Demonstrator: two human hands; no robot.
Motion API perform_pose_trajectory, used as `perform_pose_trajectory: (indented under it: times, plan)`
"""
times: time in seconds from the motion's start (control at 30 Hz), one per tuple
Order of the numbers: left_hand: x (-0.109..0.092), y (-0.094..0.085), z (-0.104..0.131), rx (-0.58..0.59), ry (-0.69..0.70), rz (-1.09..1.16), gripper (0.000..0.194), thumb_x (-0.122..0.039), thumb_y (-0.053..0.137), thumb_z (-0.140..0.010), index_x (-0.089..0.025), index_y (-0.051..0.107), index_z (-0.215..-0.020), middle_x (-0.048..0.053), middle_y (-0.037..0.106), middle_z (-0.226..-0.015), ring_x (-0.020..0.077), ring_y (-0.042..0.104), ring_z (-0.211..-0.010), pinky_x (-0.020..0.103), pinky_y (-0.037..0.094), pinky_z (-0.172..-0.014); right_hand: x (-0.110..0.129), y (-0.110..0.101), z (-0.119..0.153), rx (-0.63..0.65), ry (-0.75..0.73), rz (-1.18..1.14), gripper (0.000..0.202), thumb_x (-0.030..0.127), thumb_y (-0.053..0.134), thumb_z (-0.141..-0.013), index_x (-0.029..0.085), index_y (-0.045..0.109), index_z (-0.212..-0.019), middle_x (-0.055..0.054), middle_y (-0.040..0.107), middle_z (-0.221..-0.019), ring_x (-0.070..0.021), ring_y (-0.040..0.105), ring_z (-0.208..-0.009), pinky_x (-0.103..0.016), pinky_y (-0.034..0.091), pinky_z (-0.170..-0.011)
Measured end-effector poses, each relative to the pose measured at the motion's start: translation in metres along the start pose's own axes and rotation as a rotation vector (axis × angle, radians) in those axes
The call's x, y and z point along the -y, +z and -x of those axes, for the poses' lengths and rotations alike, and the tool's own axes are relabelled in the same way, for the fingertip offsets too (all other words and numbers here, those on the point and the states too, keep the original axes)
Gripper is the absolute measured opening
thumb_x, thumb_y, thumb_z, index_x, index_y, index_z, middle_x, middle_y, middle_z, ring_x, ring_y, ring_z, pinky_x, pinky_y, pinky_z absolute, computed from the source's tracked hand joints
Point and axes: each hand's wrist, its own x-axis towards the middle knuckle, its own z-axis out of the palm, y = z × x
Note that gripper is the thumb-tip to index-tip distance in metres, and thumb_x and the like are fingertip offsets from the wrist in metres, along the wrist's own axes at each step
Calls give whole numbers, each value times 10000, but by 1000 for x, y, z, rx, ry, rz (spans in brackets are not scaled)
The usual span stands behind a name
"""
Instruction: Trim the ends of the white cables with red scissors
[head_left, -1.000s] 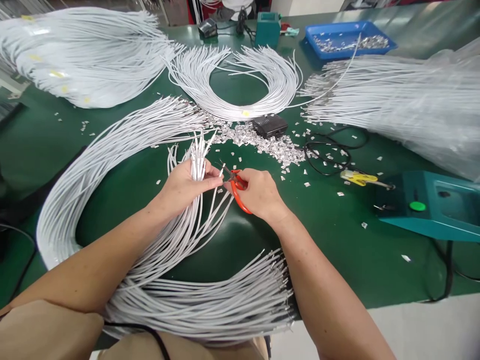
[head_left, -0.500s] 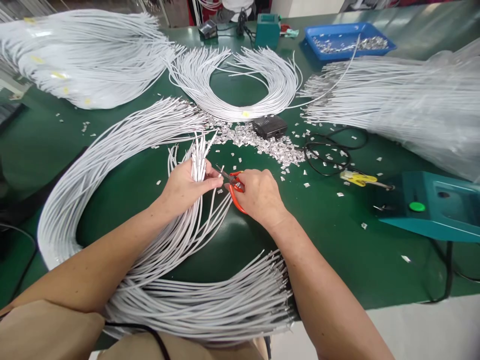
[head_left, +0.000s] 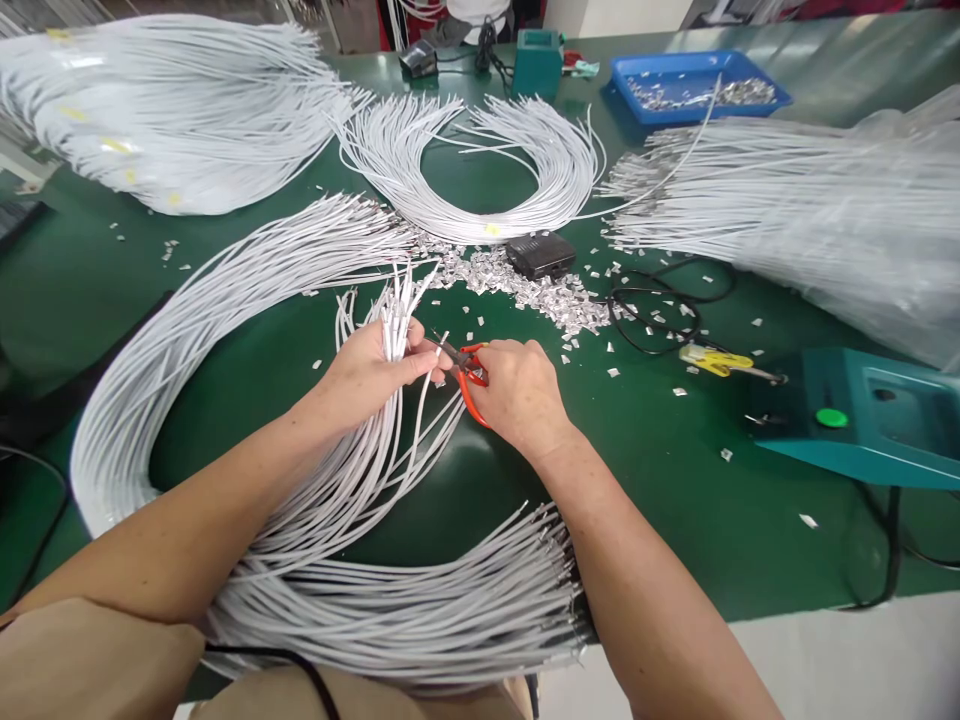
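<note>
My left hand (head_left: pixel 379 365) is closed around a bunch of white cables (head_left: pixel 396 318), their ends standing up above the fist. One cable end sticks out apart from the bunch, beside my left thumb and fingertips. My right hand (head_left: pixel 519 392) grips red-handled cutters (head_left: pixel 471 385), whose jaws point left to that single cable end. Whether the blades touch it I cannot tell. Below my hands the cables sweep down into a large curved bundle (head_left: pixel 127 400) on the green table. Another layer of cable ends (head_left: pixel 480 600) lies near the table's front edge.
Foil-like scraps (head_left: pixel 555 300) lie scattered around a black box (head_left: pixel 540 255). Beyond are a coiled cable bundle (head_left: pixel 480 222), a blue tray (head_left: pixel 697 65) of small pieces and bagged cables (head_left: pixel 810 200). A teal machine (head_left: pixel 862 415) with yellow-handled tool (head_left: pixel 716 360) stands right; more cables (head_left: pixel 172 120) lie left.
My left thumb and fingertips have shifted slightly at the single cable end. The cutters stay almost in the same place, and the whole view has moved a little.
</note>
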Motion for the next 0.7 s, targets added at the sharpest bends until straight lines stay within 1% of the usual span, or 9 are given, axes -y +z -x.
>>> perform_pose_trajectory:
  times: [0.07, 0.1, 0.17, 0.23, 0.33, 0.4, 0.47, 0.53, 0.7]
  plan:
    - [-1, -1, 0, 30, -15, 17, 294, -262, 734, -760, -207, 446, -757, 3, 711, -781, 171, 691, -748, 288, 477, -683, -1, -2, -1, 3, 39, -88, 305, 318, 538, -861, 184, 541, -588, -40, 584, -652, -150, 483, -626, -329, 311, -662]
    - [-1, -1, 0, 44, -23, 23, 301, -273, 735, -759, -207, 441, -754, 11, 710, -792, 172, 686, -747, 284, 461, -662, -2, -4, -1, 6, 76, -174, 282, 309, 568, -834, 186, 534, -582, -30, 583, -654, -141, 473, -619, -320, 315, -647]
    - [-2, -2, 0, 72, -37, 36, 316, -289, 737, -756, -208, 431, -752, 19, 704, -805, 170, 674, -746, 281, 436, -643, -3, -9, -3, -4, 167, -447, 221, 313, 623, -791, 185, 572, -618, -13, 605, -682, -127, 472, -614, -298, 339, -619]
    - [-3, -1, 1, 109, -44, 49, 326, -294, 736, -759, -211, 421, -755, 17, 693, -794, 167, 659, -746, 280, 421, -640, -4, -14, -4, -22, 224, -762, 158, 333, 653, -783, 184, 666, -734, -2, 643, -732, -123, 509, -640, -288, 386, -628]
    - [-2, 0, 2, 190, -51, 71, 322, -289, 715, -779, -217, 402, -754, 3, 663, -748, 156, 628, -724, 279, 395, -624, -3, -20, -4, -7, 197, -1072, 158, 311, 676, -790, 218, 748, -896, 18, 673, -766, -125, 580, -710, -301, 446, -723]
    - [-2, 2, 3, 247, -63, 74, 297, -279, 692, -800, -218, 405, -749, -5, 642, -724, 146, 603, -691, 278, 377, -606, -2, -21, -3, 75, 125, -1212, 154, 300, 668, -814, 243, 761, -923, 25, 685, -749, -127, 622, -731, -318, 472, -780]
    - [-3, 3, 4, 280, -72, 71, 264, -266, 671, -816, -216, 421, -748, -11, 624, -706, 132, 570, -648, 277, 363, -589, -3, -20, -3, 161, 46, -1329, 147, 317, 662, -835, 249, 763, -917, 25, 694, -716, -132, 654, -724, -334, 495, -810]
    - [-3, 4, 4, 297, -74, 79, 258, -259, 665, -823, -214, 424, -743, -15, 610, -688, 121, 542, -615, 276, 352, -578, -4, -19, -3, 197, 13, -1384, 160, 358, 678, -830, 238, 760, -898, 19, 698, -697, -140, 666, -714, -345, 511, -821]
    - [-3, 4, 5, 311, -68, 109, 319, -291, 682, -821, -218, 387, -725, -16, 613, -698, 128, 548, -636, 276, 355, -588, -7, -14, -6, 159, 108, -1330, 232, 437, 742, -765, 209, 707, -751, 14, 678, -678, -134, 625, -714, -320, 496, -806]
